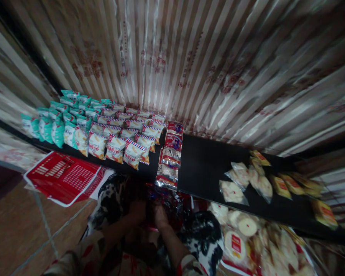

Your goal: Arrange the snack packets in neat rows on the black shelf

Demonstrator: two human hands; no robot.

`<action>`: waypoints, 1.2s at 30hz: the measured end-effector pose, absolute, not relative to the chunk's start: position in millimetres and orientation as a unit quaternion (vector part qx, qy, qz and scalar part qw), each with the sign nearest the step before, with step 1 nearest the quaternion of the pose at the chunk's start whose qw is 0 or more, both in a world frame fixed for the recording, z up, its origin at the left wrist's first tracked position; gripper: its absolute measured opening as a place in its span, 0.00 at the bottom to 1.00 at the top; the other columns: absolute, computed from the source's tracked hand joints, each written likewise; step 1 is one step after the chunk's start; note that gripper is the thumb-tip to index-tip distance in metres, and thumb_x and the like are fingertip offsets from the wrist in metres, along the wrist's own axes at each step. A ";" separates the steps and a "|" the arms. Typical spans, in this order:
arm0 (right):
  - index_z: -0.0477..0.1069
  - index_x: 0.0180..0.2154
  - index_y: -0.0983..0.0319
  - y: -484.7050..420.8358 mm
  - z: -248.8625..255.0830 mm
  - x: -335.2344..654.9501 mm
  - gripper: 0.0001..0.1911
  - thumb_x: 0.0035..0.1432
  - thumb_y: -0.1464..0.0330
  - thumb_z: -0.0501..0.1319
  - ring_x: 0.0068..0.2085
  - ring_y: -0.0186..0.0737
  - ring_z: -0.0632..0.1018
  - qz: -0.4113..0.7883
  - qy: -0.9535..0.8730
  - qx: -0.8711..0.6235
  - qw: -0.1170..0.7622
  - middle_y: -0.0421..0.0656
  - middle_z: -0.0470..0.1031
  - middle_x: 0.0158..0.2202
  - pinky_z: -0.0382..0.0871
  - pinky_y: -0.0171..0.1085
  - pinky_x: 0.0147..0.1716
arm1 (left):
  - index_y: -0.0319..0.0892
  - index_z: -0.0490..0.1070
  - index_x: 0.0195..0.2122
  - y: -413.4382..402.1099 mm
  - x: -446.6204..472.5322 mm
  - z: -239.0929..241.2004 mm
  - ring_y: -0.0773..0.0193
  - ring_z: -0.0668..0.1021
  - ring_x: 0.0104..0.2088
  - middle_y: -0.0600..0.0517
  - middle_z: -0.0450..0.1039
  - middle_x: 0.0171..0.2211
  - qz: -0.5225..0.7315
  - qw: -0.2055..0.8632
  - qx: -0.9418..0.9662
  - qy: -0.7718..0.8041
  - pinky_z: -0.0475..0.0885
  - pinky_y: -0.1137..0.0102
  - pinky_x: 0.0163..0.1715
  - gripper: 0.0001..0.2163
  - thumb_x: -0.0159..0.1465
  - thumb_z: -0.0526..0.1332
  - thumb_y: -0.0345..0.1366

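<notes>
Between my knees, below the shelf's front edge, both hands reach into a dim heap of shiny red and dark packets (pixel 175 205). My left hand (pixel 138 210) is at the left of the heap, its fingers lost in shadow. Beside it my right hand (pixel 160 216) touches or nearly touches the packets; its fingers are blurred, so a grip cannot be made out. Just above, on the black shelf (pixel 204 165), a single column of red and silver flat packets (pixel 169 170) runs from the front edge to the curtain.
Left on the shelf stand rows of teal snack bags (pixel 57 130) and white-orange snack bags (pixel 115 147). Clear-wrapped pale pieces (pixel 232 191) and yellow packets (pixel 290 184) lie right. A red basket (pixel 66 178) is at lower left, wrapped round cakes (pixel 235 245) at lower right. A striped curtain (pixel 172 57) hangs behind.
</notes>
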State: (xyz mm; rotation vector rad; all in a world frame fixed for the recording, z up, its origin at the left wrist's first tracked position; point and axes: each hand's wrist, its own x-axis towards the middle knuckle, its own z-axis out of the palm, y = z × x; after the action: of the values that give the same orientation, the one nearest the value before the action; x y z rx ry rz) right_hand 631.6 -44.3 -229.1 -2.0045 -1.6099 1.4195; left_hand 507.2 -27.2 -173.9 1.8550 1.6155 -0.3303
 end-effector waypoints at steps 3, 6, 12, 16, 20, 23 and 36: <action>0.76 0.36 0.64 -39.8 -232.6 632.1 0.18 0.54 0.77 0.49 0.37 0.38 0.78 0.455 -0.565 -0.685 0.070 0.50 0.79 0.37 0.65 0.30 0.34 | 0.34 0.73 0.43 -22.9 506.2 -173.5 0.49 0.73 0.50 0.36 0.73 0.45 -0.117 0.328 0.705 0.618 0.65 0.60 0.50 0.14 0.58 0.53 0.29; 0.76 0.32 0.65 -37.6 -233.9 631.9 0.17 0.53 0.79 0.49 0.35 0.39 0.78 0.425 -0.584 -0.690 0.041 0.52 0.79 0.34 0.65 0.32 0.32 | 0.35 0.73 0.44 -19.3 505.8 -174.5 0.50 0.74 0.49 0.37 0.73 0.46 -0.106 0.335 0.696 0.626 0.66 0.60 0.49 0.15 0.59 0.53 0.30; 0.75 0.27 0.61 -33.4 -220.0 635.0 0.13 0.49 0.79 0.53 0.42 0.44 0.75 0.365 -0.655 -0.659 0.050 0.49 0.78 0.34 0.64 0.35 0.39 | 0.37 0.73 0.43 -16.7 499.5 -173.8 0.52 0.75 0.45 0.39 0.74 0.44 -0.061 0.345 0.678 0.646 0.68 0.61 0.46 0.14 0.58 0.52 0.30; 0.71 0.31 0.60 -34.5 -198.3 640.5 0.11 0.55 0.73 0.51 0.45 0.42 0.73 0.335 -0.691 -0.630 0.115 0.46 0.76 0.37 0.64 0.36 0.43 | 0.37 0.70 0.49 -16.4 492.4 -166.8 0.54 0.69 0.54 0.41 0.69 0.51 0.011 0.333 0.672 0.661 0.60 0.63 0.55 0.18 0.58 0.52 0.28; 0.66 0.34 0.59 -41.9 -170.3 646.7 0.11 0.61 0.65 0.46 0.29 0.37 0.74 0.354 -0.670 -0.615 0.220 0.40 0.72 0.28 0.64 0.33 0.31 | 0.35 0.60 0.57 -16.3 485.3 -159.6 0.59 0.64 0.58 0.43 0.63 0.57 0.081 0.324 0.648 0.684 0.55 0.67 0.58 0.24 0.58 0.52 0.27; 0.63 0.34 0.59 -48.2 -147.8 649.5 0.13 0.62 0.60 0.45 0.23 0.35 0.69 0.368 -0.644 -0.611 0.278 0.36 0.66 0.23 0.60 0.32 0.26 | 0.36 0.53 0.60 -18.7 481.7 -155.6 0.60 0.68 0.55 0.43 0.65 0.56 0.147 0.371 0.606 0.688 0.60 0.68 0.55 0.27 0.59 0.55 0.33; 0.64 0.32 0.60 -46.9 -99.7 650.2 0.19 0.53 0.50 0.54 0.20 0.30 0.61 0.376 -0.433 -0.652 0.496 0.32 0.59 0.19 0.56 0.29 0.20 | 0.36 0.72 0.31 -46.5 486.9 -133.8 0.60 0.76 0.32 0.51 0.76 0.28 0.343 0.662 0.449 0.493 0.70 0.67 0.36 0.23 0.45 0.65 0.52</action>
State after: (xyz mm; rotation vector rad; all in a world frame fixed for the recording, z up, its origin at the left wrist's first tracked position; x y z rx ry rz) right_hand 650.2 -46.9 -99.7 -1.5790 -1.0498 0.9099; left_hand 486.9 -46.5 -133.8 1.0141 1.1135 0.7763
